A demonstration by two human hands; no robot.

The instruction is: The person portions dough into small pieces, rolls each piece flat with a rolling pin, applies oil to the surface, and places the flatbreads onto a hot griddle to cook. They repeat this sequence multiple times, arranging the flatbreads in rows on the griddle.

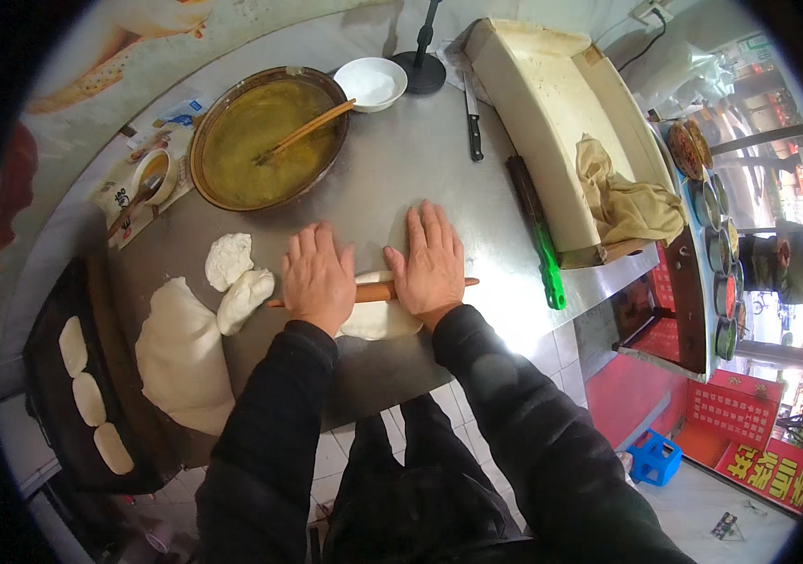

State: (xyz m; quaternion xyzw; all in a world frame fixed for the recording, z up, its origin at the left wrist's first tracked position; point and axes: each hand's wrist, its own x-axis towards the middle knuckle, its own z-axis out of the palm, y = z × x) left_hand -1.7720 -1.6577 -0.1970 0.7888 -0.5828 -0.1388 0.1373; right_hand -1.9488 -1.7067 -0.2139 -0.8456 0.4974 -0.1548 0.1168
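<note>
A wooden rolling pin (376, 292) lies across a flattened oval of white dough (381, 323) near the front of the metal worktop. Palm down, my left hand (319, 278) presses on the pin's left part, fingers stretched forward. My right hand (429, 261) rests flat over its right part, the thumb towards the middle. Neither hand has its fingers wrapped round the pin. Left of my left hand sit two small dough lumps (228, 261) (246, 301), one touching a large mass of dough (184, 356). The pin's thin tips stick out on both sides.
Behind stand a wide bowl of yellowish liquid (271, 141) with chopsticks and a white bowl (371, 84). A knife (473, 127), a green-handled tool (546, 268) and a long box (549, 169) holding a cloth lie right. Far left, a dark griddle (56, 416) holds several dough pieces.
</note>
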